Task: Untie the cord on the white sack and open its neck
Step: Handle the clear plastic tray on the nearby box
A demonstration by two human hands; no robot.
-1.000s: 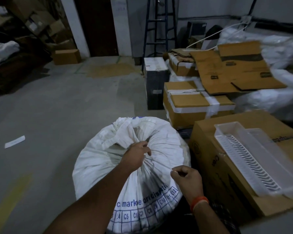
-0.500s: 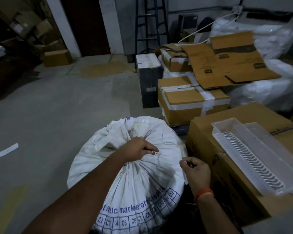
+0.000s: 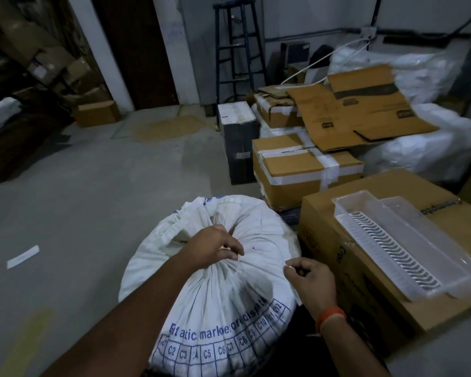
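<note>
The left hand (image 3: 215,247) pinches the gathered neck (image 3: 230,263) of the sack (image 3: 218,292) on the floor while the right hand (image 3: 309,278), fingertips closed on what looks like the cord, has drawn farther right than a second ago, suggesting the tie is loosening, though the neck remains bunched.

The left forearm reaches in from the lower left, bare, and the left hand (image 3: 215,247) is curled in a closed grip with its fingers bunched and knuckles up. The right hand (image 3: 309,281) sits lower right, apart from the left, thumb and forefinger pinched together, an orange band (image 3: 330,317) round its wrist.
</note>
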